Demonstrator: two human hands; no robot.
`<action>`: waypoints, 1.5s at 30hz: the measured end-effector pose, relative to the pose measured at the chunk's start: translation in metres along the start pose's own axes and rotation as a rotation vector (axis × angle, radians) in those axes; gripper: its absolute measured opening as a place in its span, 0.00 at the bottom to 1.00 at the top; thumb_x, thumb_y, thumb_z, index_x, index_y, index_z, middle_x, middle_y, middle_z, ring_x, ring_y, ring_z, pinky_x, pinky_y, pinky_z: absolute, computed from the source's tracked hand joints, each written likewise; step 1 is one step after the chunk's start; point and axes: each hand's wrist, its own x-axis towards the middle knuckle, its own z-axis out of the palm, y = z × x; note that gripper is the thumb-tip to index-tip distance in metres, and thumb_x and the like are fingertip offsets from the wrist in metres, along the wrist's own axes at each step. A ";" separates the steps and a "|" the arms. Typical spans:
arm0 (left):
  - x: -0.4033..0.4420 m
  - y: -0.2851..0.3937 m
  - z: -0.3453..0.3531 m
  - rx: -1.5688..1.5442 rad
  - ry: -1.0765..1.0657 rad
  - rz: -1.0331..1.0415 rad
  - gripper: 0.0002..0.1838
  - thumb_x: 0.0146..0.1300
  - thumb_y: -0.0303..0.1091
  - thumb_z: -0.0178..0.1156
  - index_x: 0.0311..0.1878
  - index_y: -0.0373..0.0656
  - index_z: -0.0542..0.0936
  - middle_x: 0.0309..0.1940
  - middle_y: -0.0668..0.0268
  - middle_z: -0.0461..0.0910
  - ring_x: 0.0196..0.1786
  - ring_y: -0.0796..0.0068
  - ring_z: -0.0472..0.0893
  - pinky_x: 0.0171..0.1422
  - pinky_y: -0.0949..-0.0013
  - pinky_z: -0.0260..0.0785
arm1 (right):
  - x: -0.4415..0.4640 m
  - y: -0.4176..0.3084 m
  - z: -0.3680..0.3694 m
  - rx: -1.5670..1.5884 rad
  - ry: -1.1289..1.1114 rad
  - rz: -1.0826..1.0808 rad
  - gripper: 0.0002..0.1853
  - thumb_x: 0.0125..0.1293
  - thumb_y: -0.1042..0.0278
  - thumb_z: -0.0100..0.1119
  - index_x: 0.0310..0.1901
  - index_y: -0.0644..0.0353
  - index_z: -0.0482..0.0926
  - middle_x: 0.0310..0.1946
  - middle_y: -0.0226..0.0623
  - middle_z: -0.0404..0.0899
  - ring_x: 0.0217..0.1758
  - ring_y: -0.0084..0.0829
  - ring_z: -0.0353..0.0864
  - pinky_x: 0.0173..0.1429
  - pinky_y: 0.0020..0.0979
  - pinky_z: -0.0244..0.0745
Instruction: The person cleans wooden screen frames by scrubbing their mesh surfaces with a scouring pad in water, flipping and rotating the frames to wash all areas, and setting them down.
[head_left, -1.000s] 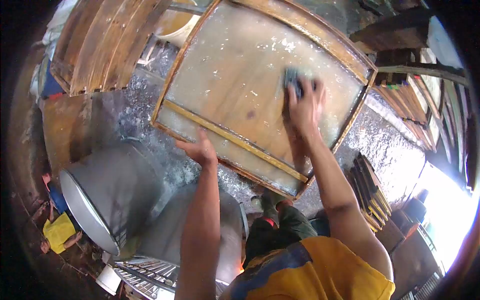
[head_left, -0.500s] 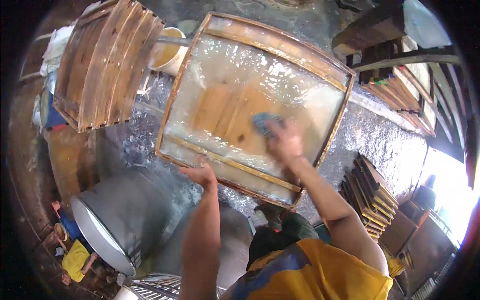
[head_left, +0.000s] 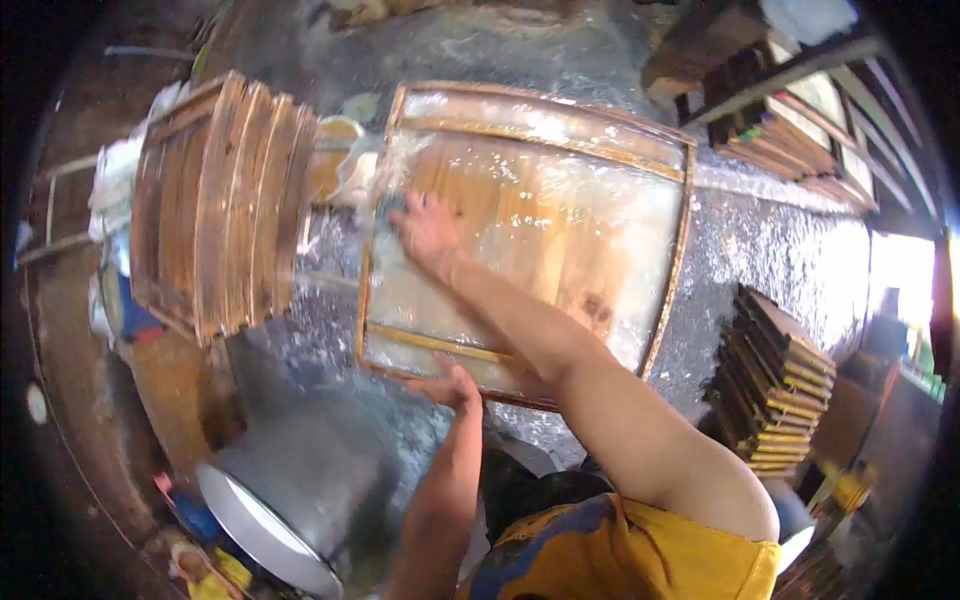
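Observation:
A wet wooden tray [head_left: 570,230] with a raised rim and two crossbars lies in front of me, with water and whitish suds over its boards. My right hand [head_left: 428,235] presses down near the tray's left rim, closed over a blue scrubbing pad [head_left: 388,208] that shows only in part; its exact kind is hard to make out. At the near rim is my left hand [head_left: 452,385], fingers stretched out and thumb up, touching or very close to the wood.
Stacked wooden trays [head_left: 220,210] stand at left, beside a yellowish bucket [head_left: 335,150]. A large metal drum [head_left: 310,490] is at lower left. More stacked trays [head_left: 775,385] sit at right, and others [head_left: 780,135] at upper right. Another person in yellow [head_left: 215,580] appears at bottom left.
My right hand has swept the blue pad from the tray's right-hand middle to its left side. My left hand stays at the near rim. The view has shifted, and suds lie differently.

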 end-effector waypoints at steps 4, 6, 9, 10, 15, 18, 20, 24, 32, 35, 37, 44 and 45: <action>-0.014 0.046 -0.012 0.143 -0.034 -0.024 0.45 0.63 0.39 0.62 0.71 0.28 0.45 0.57 0.30 0.70 0.57 0.33 0.76 0.63 0.43 0.69 | -0.066 0.000 -0.003 0.112 -0.120 -0.061 0.24 0.55 0.64 0.64 0.56 0.40 0.80 0.55 0.40 0.71 0.58 0.48 0.71 0.64 0.47 0.68; -0.008 0.021 -0.014 0.146 -0.085 -0.001 0.53 0.59 0.44 0.67 0.73 0.28 0.41 0.60 0.30 0.67 0.59 0.35 0.74 0.65 0.44 0.68 | -0.112 0.009 -0.028 0.064 -0.085 -0.052 0.27 0.51 0.65 0.69 0.57 0.40 0.80 0.57 0.40 0.71 0.62 0.48 0.70 0.66 0.45 0.68; 0.018 -0.014 -0.038 0.118 -0.411 -0.058 0.43 0.62 0.44 0.66 0.68 0.31 0.52 0.56 0.40 0.72 0.54 0.45 0.78 0.56 0.51 0.72 | -0.184 0.024 -0.061 -0.103 0.054 0.213 0.27 0.50 0.63 0.70 0.56 0.42 0.81 0.56 0.44 0.72 0.64 0.49 0.70 0.68 0.46 0.66; 0.028 -0.018 -0.051 0.093 -0.609 -0.133 0.39 0.62 0.44 0.65 0.66 0.31 0.56 0.54 0.43 0.74 0.52 0.48 0.79 0.53 0.53 0.73 | -0.208 0.028 -0.066 -0.234 0.056 0.399 0.26 0.52 0.60 0.70 0.56 0.42 0.82 0.55 0.45 0.73 0.63 0.49 0.70 0.69 0.46 0.66; 0.131 0.043 -0.113 0.367 -1.576 -0.415 0.25 0.66 0.44 0.63 0.58 0.35 0.75 0.47 0.58 0.83 0.43 0.64 0.84 0.39 0.64 0.79 | -0.279 -0.026 -0.132 -0.323 0.452 1.310 0.20 0.59 0.59 0.68 0.54 0.47 0.83 0.59 0.50 0.71 0.61 0.53 0.72 0.66 0.47 0.67; 0.202 0.082 -0.126 0.167 -1.586 -0.117 0.08 0.67 0.34 0.63 0.42 0.40 0.79 0.29 0.66 0.83 0.25 0.75 0.81 0.29 0.72 0.75 | -0.331 -0.064 -0.124 -0.474 0.895 1.379 0.22 0.62 0.56 0.67 0.57 0.51 0.79 0.56 0.51 0.71 0.61 0.54 0.72 0.64 0.46 0.68; 0.252 0.068 -0.089 0.109 -1.334 0.492 0.08 0.63 0.27 0.65 0.44 0.38 0.78 0.28 0.69 0.81 0.29 0.80 0.79 0.35 0.76 0.73 | -0.378 -0.077 -0.094 -0.422 1.067 1.565 0.23 0.62 0.55 0.67 0.56 0.55 0.79 0.55 0.53 0.72 0.61 0.54 0.71 0.64 0.47 0.68; 0.289 0.086 -0.025 0.184 -1.384 0.567 0.35 0.55 0.34 0.75 0.62 0.34 0.68 0.51 0.60 0.78 0.50 0.68 0.77 0.58 0.64 0.70 | -0.454 -0.085 0.011 -0.055 1.180 1.940 0.27 0.59 0.48 0.70 0.52 0.60 0.80 0.47 0.59 0.80 0.53 0.55 0.78 0.59 0.46 0.72; 0.276 0.077 -0.021 0.423 -1.728 0.207 0.30 0.51 0.22 0.72 0.60 0.34 0.75 0.53 0.61 0.80 0.55 0.66 0.79 0.61 0.64 0.71 | -0.438 -0.045 0.178 0.295 1.092 2.383 0.29 0.57 0.48 0.69 0.55 0.60 0.79 0.53 0.53 0.79 0.61 0.50 0.76 0.67 0.43 0.67; 0.306 0.051 0.000 0.412 -1.737 0.108 0.29 0.52 0.23 0.71 0.59 0.35 0.75 0.53 0.61 0.80 0.54 0.66 0.80 0.60 0.64 0.72 | -0.389 -0.065 0.073 -0.102 1.415 2.036 0.23 0.62 0.56 0.68 0.54 0.59 0.78 0.52 0.50 0.77 0.59 0.48 0.73 0.64 0.45 0.67; 0.318 0.047 0.005 0.477 -1.737 0.109 0.28 0.53 0.23 0.70 0.59 0.35 0.76 0.52 0.61 0.80 0.52 0.67 0.80 0.59 0.64 0.72 | -0.367 -0.076 0.012 -0.347 1.443 1.729 0.19 0.62 0.60 0.67 0.52 0.57 0.79 0.52 0.48 0.74 0.56 0.47 0.74 0.61 0.44 0.69; 0.203 0.161 -0.028 0.482 -0.982 1.434 0.41 0.52 0.30 0.72 0.67 0.28 0.63 0.66 0.46 0.64 0.68 0.48 0.68 0.75 0.54 0.59 | -0.282 -0.035 -0.082 0.132 1.514 1.516 0.22 0.61 0.54 0.70 0.53 0.56 0.79 0.51 0.49 0.74 0.59 0.47 0.73 0.64 0.44 0.68; 0.181 0.177 -0.024 0.350 -1.107 1.498 0.39 0.54 0.31 0.71 0.67 0.29 0.64 0.65 0.45 0.65 0.68 0.47 0.68 0.75 0.54 0.59 | -0.275 -0.033 -0.082 0.170 1.461 1.520 0.23 0.61 0.52 0.69 0.53 0.56 0.79 0.52 0.50 0.74 0.59 0.47 0.72 0.64 0.44 0.67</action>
